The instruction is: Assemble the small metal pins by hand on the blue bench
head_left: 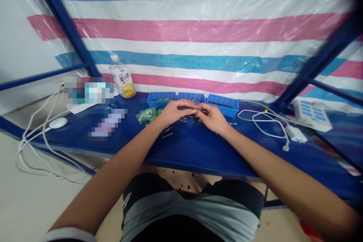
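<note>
My left hand (176, 112) and my right hand (210, 116) meet at the fingertips above the blue tabletop. The fingers of both are bent together in a pinch; whatever lies between them is too small to make out. Beneath and around them are scattered thin metal pins (168, 133), some silvery and some dark. Just behind stand three blue bins in a row: a left bin (154, 100), a middle bin (195, 96) partly covered by my fingers, with small pieces in it, and a right bin (229, 109). Clear bags with green contents (147, 115) lie beside my left wrist.
A drink bottle (123, 79) stands at the back left, near blurred-out items. White cables (45, 136) hang over the left edge. On the right lie a white cable with a charger (296, 134) and a power strip (312, 115). Blue frame posts (65, 26) flank a striped sheet (181, 30).
</note>
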A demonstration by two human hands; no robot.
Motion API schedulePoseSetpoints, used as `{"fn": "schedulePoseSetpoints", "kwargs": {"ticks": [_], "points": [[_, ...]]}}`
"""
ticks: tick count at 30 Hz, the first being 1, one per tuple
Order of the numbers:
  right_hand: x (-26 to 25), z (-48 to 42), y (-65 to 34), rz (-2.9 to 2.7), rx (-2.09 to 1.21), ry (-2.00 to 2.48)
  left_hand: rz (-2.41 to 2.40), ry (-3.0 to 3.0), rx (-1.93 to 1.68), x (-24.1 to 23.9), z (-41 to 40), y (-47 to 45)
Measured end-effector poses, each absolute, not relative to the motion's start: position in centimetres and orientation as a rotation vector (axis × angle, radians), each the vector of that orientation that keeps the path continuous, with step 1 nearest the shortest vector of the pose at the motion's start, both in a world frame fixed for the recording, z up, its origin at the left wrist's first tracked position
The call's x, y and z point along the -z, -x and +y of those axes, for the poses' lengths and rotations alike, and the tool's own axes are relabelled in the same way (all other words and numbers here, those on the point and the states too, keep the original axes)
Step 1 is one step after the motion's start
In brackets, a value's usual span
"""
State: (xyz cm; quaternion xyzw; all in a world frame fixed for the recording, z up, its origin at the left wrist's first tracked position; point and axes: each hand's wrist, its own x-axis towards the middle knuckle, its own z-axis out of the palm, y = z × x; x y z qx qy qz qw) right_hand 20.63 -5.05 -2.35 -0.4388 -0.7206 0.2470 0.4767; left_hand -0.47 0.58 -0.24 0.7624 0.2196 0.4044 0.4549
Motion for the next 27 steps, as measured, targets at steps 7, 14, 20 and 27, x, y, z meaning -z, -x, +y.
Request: {"fn": "schedulePoseSetpoints", "kwargs": {"ticks": [7, 14, 20, 27], "points": [[2.2, -4.1, -21.0, -1.550, -0.824, 1.054, 0.672, -1.707, -1.005, 0.5, 0.9, 0.5], [1.7, -2.8, -23.5, -1.123, -0.833, 1.194, 0.816, -1.647, -1.152, 0.4, 1.5, 0.7], [1.6, -4.1, -23.7, -1.804, -0.315, 1.249, 0.811, -1.640, -1.186, 0.3, 1.3, 0.6], [1.4, -5.8, -20.6, -2.378, -0.102, 0.867, 0.788, -1.658, -1.214, 0.2, 1.5, 0.8]]}}
